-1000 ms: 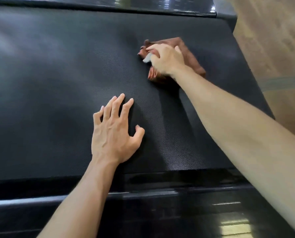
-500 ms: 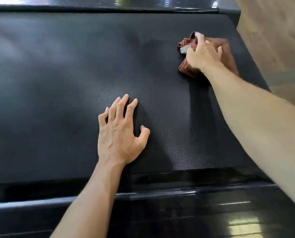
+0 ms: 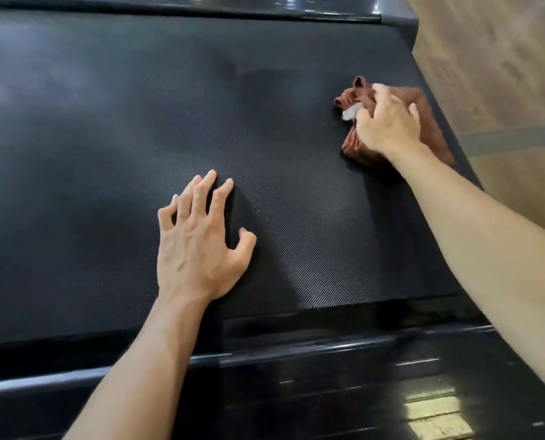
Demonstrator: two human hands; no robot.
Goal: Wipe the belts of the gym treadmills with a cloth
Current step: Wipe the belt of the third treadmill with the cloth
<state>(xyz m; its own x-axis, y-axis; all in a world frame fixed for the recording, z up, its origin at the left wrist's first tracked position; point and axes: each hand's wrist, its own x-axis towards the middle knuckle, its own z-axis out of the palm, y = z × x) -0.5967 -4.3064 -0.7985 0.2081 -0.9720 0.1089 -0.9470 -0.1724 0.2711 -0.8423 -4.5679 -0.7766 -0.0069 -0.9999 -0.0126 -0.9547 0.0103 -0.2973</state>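
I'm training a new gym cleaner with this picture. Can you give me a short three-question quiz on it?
1. True or false: the left hand grips the cloth.
2. Near which edge of the belt does the cloth lie? A) left edge B) right edge C) the edge nearest the person
3. Fill in: the left hand rests on the ____.

Key: 1. False, the right hand grips it. 2. B. 3. belt.
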